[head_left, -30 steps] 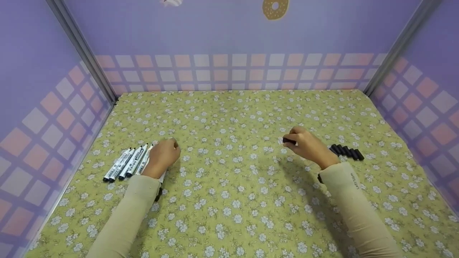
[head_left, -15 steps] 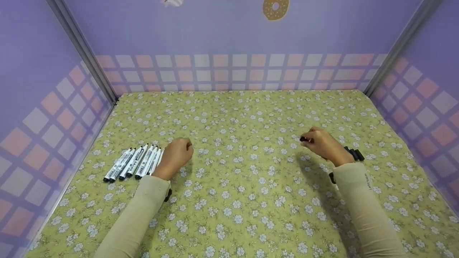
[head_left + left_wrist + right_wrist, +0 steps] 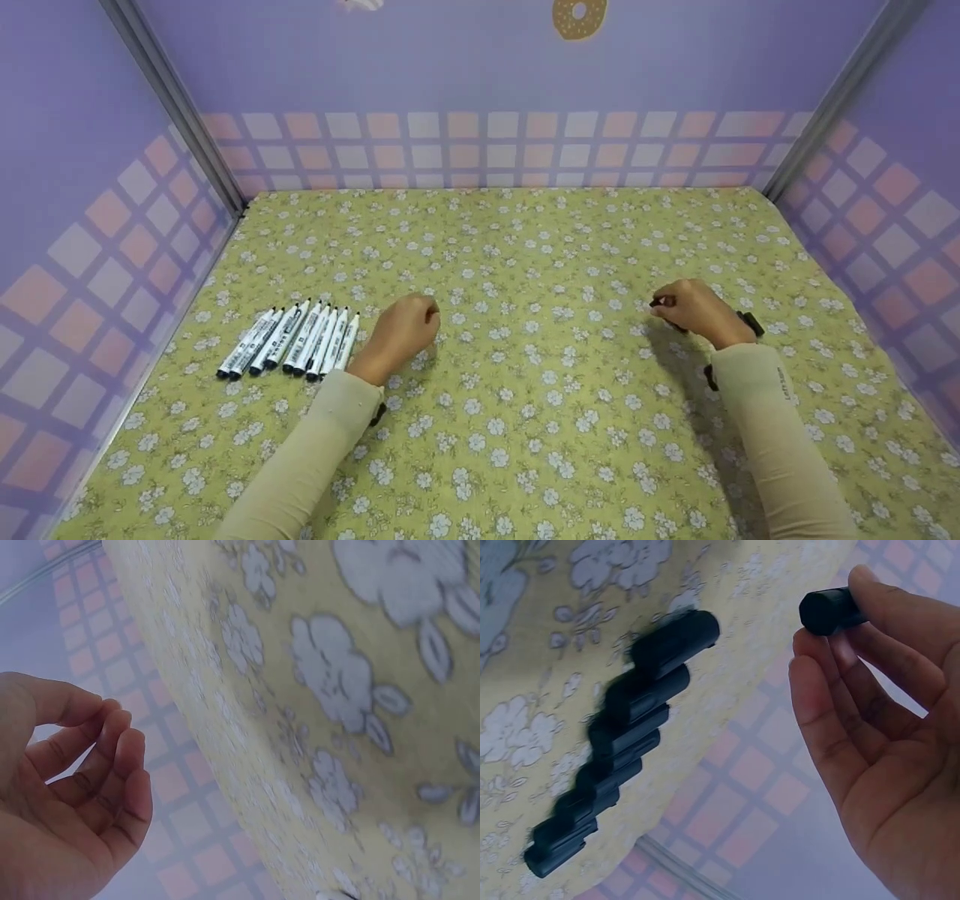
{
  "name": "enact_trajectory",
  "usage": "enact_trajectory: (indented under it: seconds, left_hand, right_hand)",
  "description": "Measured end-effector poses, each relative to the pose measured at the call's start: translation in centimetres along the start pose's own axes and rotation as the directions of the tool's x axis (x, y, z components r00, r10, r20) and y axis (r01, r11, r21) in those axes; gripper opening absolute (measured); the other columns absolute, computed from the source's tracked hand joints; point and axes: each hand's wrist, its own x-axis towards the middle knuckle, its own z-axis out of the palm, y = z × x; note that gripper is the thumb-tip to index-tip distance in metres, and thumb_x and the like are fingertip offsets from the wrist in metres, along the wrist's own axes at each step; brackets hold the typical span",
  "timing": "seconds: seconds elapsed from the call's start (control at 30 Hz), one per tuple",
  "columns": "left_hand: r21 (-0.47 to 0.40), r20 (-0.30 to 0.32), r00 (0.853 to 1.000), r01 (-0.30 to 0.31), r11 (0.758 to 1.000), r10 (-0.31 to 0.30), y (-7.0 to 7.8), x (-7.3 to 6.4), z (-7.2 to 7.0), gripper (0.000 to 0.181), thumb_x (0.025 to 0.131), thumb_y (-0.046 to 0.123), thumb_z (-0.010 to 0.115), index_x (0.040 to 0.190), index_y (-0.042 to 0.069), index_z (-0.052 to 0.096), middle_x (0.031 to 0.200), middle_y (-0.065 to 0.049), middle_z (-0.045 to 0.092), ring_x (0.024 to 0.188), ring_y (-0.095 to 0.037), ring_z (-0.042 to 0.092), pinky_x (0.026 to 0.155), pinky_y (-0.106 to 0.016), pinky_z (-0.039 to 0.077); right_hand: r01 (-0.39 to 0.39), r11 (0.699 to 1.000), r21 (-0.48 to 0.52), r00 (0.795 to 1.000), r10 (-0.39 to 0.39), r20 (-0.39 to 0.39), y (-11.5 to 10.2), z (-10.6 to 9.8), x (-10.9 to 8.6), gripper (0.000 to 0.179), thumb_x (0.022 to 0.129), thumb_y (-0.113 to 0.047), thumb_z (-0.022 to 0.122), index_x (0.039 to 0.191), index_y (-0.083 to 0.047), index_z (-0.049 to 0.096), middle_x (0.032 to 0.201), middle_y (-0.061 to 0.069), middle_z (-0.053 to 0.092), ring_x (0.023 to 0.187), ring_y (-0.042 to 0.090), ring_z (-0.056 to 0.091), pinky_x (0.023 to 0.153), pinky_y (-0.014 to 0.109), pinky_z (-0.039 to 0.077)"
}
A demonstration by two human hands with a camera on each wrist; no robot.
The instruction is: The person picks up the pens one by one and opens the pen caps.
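Observation:
My right hand (image 3: 697, 309) pinches a black marker cap (image 3: 826, 612) between thumb and fingertips, over the cloth on the right. A slanting row of black marker caps (image 3: 634, 731) lies close by on the cloth; in the head view the wrist hides most of it. My left hand (image 3: 403, 330) is above the cloth, left of the middle, with loosely curled fingers, and its thumb meets the index fingertip with nothing between. Just left of it lie several white markers (image 3: 300, 341) side by side, bare black tips pointing away and black ends toward me.
A flowered yellow-green cloth (image 3: 495, 420) covers the table. Purple panels with pink and white squares (image 3: 480, 150) stand along the back and both sides, joined by grey corner posts (image 3: 832, 105).
Both hands have moved to the right. The left hand has drawn off the markers, uncovering more of them. The right hand, still pinching the cap, now hides more of the cap row.

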Motion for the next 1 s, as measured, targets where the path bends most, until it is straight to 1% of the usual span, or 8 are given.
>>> enact_trajectory:
  seconds: [0.17,0.33,0.53,0.63,0.7,0.87,0.93,1.0]
  left_hand:
    - [0.030,-0.004,0.999,-0.043,0.999,0.043,0.7,0.1,0.7,0.020,0.097,0.011,0.051,0.086,0.007,0.067,0.082,-0.007,0.060,0.064,-0.015,0.048,0.058,-0.031,0.039]
    - [0.040,0.021,0.999,-0.050,0.998,0.049,0.9,0.0,1.4,0.020,0.098,0.012,0.052,0.088,0.007,0.068,0.084,-0.007,0.060,0.066,-0.015,0.048,0.059,-0.031,0.040]
    - [0.024,0.022,0.998,-0.065,0.998,0.065,1.0,0.2,1.8,0.021,0.098,0.012,0.051,0.085,0.008,0.067,0.080,-0.006,0.058,0.063,-0.015,0.045,0.057,-0.031,0.037]
    - [0.022,0.027,0.997,-0.072,0.997,0.071,1.0,0.2,1.9,0.021,0.098,0.012,0.051,0.086,0.008,0.067,0.080,-0.006,0.058,0.063,-0.015,0.045,0.058,-0.031,0.037]
    - [0.020,0.034,0.997,-0.075,0.997,0.074,1.1,0.2,2.0,0.021,0.098,0.012,0.050,0.086,0.007,0.067,0.080,-0.006,0.058,0.064,-0.015,0.044,0.059,-0.031,0.037]
    - [-0.026,0.069,0.996,-0.056,0.998,0.058,1.2,0.1,2.3,0.024,0.099,0.013,0.048,0.086,0.006,0.067,0.074,-0.004,0.055,0.058,-0.013,0.041,0.056,-0.030,0.035]
    - [-0.037,0.076,0.996,-0.050,0.998,0.053,1.2,0.0,2.5,0.024,0.099,0.012,0.047,0.087,0.006,0.067,0.073,-0.003,0.054,0.056,-0.012,0.041,0.055,-0.030,0.035]
    - [-0.025,0.075,0.996,-0.052,0.998,0.053,1.2,0.1,2.5,0.024,0.099,0.013,0.048,0.086,0.007,0.067,0.072,-0.003,0.053,0.056,-0.012,0.040,0.055,-0.030,0.035]
  right_hand:
    - [-0.024,1.000,0.005,1.000,0.024,0.012,0.8,0.1,0.0,0.031,0.092,-0.006,0.062,0.118,0.010,0.064,0.098,0.025,0.067,0.071,0.026,0.063,0.062,0.038,0.050]
    - [-0.045,0.999,0.013,0.997,0.044,0.056,1.6,0.7,0.1,0.033,0.092,-0.008,0.062,0.120,0.010,0.062,0.105,0.028,0.066,0.074,0.022,0.063,0.062,0.035,0.050]
    - [-0.052,0.999,0.000,0.996,0.051,0.066,2.4,1.0,0.4,0.034,0.092,-0.008,0.063,0.120,0.010,0.062,0.116,0.031,0.062,0.087,0.031,0.066,0.070,0.042,0.053]
    - [-0.059,0.998,0.000,0.996,0.059,0.070,2.7,1.2,0.4,0.033,0.091,-0.009,0.064,0.120,0.009,0.063,0.118,0.031,0.062,0.089,0.032,0.066,0.072,0.043,0.053]
    - [-0.063,0.998,0.000,0.995,0.063,0.072,2.8,1.4,0.3,0.030,0.091,-0.009,0.064,0.116,0.007,0.066,0.113,0.029,0.064,0.085,0.031,0.066,0.070,0.042,0.052]
    - [-0.059,0.998,0.004,0.995,0.059,0.084,3.2,1.5,0.1,0.026,0.092,-0.009,0.063,0.113,0.006,0.067,0.104,0.025,0.067,0.080,0.025,0.063,0.069,0.042,0.051]
    - [-0.053,0.999,0.001,0.995,0.053,0.083,3.2,1.6,0.0,0.027,0.091,-0.008,0.063,0.114,0.006,0.067,0.105,0.024,0.067,0.080,0.024,0.064,0.071,0.043,0.052]
    - [-0.047,0.999,-0.006,0.996,0.048,0.082,3.3,1.6,-0.1,0.024,0.091,-0.008,0.063,0.112,0.004,0.068,0.102,0.022,0.067,0.078,0.022,0.064,0.069,0.042,0.051]
